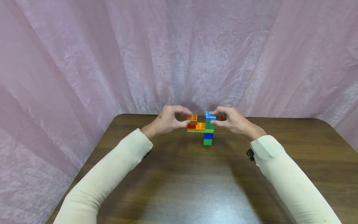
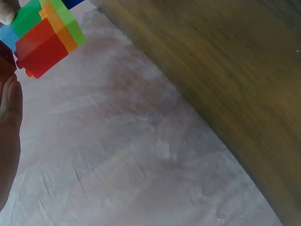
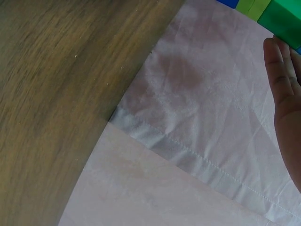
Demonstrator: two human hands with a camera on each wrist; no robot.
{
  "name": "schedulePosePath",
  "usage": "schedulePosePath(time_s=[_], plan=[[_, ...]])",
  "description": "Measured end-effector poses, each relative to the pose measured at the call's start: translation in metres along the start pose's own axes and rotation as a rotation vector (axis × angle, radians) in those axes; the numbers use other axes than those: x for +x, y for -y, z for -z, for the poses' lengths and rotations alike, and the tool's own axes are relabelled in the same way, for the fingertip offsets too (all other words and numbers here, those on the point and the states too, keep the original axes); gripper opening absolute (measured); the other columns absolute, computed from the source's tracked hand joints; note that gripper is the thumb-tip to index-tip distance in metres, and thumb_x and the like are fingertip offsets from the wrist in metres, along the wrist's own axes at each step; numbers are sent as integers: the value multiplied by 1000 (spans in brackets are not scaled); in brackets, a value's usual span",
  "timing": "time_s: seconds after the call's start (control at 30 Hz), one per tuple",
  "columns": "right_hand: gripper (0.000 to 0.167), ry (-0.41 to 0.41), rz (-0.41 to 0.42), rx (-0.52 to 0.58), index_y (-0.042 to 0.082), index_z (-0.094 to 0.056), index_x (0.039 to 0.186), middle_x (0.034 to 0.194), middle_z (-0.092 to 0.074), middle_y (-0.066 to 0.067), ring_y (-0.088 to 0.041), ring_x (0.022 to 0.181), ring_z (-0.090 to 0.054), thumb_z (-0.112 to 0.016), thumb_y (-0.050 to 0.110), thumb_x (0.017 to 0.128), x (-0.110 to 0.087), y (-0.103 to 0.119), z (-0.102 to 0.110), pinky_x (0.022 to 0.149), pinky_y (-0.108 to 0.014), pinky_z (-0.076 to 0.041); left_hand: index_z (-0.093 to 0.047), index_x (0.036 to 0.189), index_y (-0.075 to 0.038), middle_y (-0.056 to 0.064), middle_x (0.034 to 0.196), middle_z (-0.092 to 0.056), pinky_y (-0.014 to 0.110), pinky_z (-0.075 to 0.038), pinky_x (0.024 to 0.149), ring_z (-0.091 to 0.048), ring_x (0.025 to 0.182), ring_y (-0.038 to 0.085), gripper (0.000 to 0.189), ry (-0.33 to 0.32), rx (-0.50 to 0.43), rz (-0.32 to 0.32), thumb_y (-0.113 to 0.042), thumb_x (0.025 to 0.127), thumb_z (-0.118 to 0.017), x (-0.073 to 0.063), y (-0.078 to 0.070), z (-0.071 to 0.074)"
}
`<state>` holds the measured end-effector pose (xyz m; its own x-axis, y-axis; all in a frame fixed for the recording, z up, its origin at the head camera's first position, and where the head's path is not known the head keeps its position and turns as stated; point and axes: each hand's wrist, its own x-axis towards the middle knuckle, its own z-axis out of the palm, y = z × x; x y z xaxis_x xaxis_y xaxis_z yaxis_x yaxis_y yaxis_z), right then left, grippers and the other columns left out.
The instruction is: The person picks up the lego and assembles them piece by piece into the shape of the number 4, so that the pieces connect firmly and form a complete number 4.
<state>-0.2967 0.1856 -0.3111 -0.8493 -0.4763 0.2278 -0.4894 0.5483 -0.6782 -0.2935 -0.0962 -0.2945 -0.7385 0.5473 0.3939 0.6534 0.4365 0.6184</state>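
A structure of toy building bricks stands on the table in the head view. Its base is a green brick (image 1: 207,142) under a dark blue brick (image 1: 208,136). A lime plate (image 1: 199,131) reaches out leftward above them. On the plate's left side is a red brick (image 2: 41,48), beside a yellow-orange piece (image 1: 200,125). My left hand (image 1: 170,119) pinches an orange brick (image 1: 192,119) right over the red one, whose studs show in the left wrist view. My right hand (image 1: 234,120) holds the right column, thumb at an upper green brick (image 1: 209,125) and fingers by a light blue brick (image 1: 210,117).
The wooden table (image 1: 179,174) has rounded far corners. A pink curtain (image 1: 179,56) hangs right behind its far edge, close to the bricks. Both forearms, in cream sleeves (image 1: 109,174), reach in from the near side, with dark wrist devices (image 1: 250,154) under the cuffs.
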Motion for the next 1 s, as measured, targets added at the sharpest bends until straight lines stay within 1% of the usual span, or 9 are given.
schedulePosePath(time_s=[0.13, 0.2, 0.3, 0.43, 0.53, 0.63, 0.77, 0.87, 1.0], plan=[[20, -3, 4, 1, 4, -68, 111, 104, -70, -14, -27, 93, -67, -73, 8, 92, 1, 1, -1, 83, -43, -57, -76, 109, 0, 8, 112, -71, 30, -56, 87, -70, 97, 20, 24, -13, -13, 6, -2, 85, -77, 4, 2, -1], [20, -2, 1, 4, 4, -68, 110, 104, -70, -14, -27, 93, -67, -73, 8, 92, 0, 1, -1, 83, -43, -57, -76, 108, 0, 8, 114, -70, 26, -55, 87, -70, 97, 18, 22, -10, 5, 13, -1, 86, -75, 5, 4, -2], [20, 3, -4, 9, 4, -68, 111, 105, -69, -14, -27, 93, -67, -73, 9, 92, 0, 1, -1, 84, -43, -57, -76, 107, -1, 7, 114, -68, 27, -56, 86, -68, 97, 18, 20, 4, 47, 9, -3, 87, -75, 6, 7, -3], [22, 7, -7, 12, 4, -68, 113, 106, -69, -14, -28, 95, -67, -73, 9, 92, -1, 1, 0, 85, -44, -57, -74, 112, -2, 8, 118, -64, 34, -55, 88, -63, 100, 23, 25, 25, 85, -47, -2, 87, -75, 6, 13, -8], [23, 1, -10, 10, 4, -68, 114, 106, -69, -14, -28, 95, -66, -73, 8, 92, -1, 0, 1, 85, -45, -56, -67, 118, -3, 8, 121, -62, 33, -52, 93, -60, 105, 23, 34, 36, 88, -93, -2, 86, -78, 4, 20, -15], [23, -3, -8, 9, 4, -68, 113, 106, -70, -14, -29, 96, -67, -73, 8, 92, -2, 0, 0, 85, -45, -56, -61, 121, -5, 8, 124, -60, 28, -51, 96, -60, 108, 20, 42, 30, 56, -100, -2, 84, -80, 1, 27, -23], [22, 1, -10, 26, 4, -68, 113, 108, -69, -16, -29, 97, -67, -73, 9, 92, -1, -2, -1, 86, -45, -56, -60, 121, -4, 9, 124, -58, 27, -52, 94, -63, 106, 20, 42, 1, -19, -99, 0, 83, -78, -3, 32, -30], [22, -1, -15, 41, 3, -68, 113, 109, -69, -16, -29, 97, -67, -73, 9, 92, -1, -2, -1, 87, -45, -56, -62, 117, -2, 11, 121, -59, 28, -53, 92, -64, 103, 21, 38, -9, -58, -106, 3, 83, -78, -2, 32, -30], [22, -9, -5, 43, 3, -68, 114, 108, -69, -16, -29, 96, -67, -73, 8, 92, 0, -2, -2, 87, -47, -56, -64, 114, 0, 12, 118, -62, 32, -55, 90, -65, 99, 23, 35, -17, -75, -91, 4, 83, -78, 0, 30, -28]])
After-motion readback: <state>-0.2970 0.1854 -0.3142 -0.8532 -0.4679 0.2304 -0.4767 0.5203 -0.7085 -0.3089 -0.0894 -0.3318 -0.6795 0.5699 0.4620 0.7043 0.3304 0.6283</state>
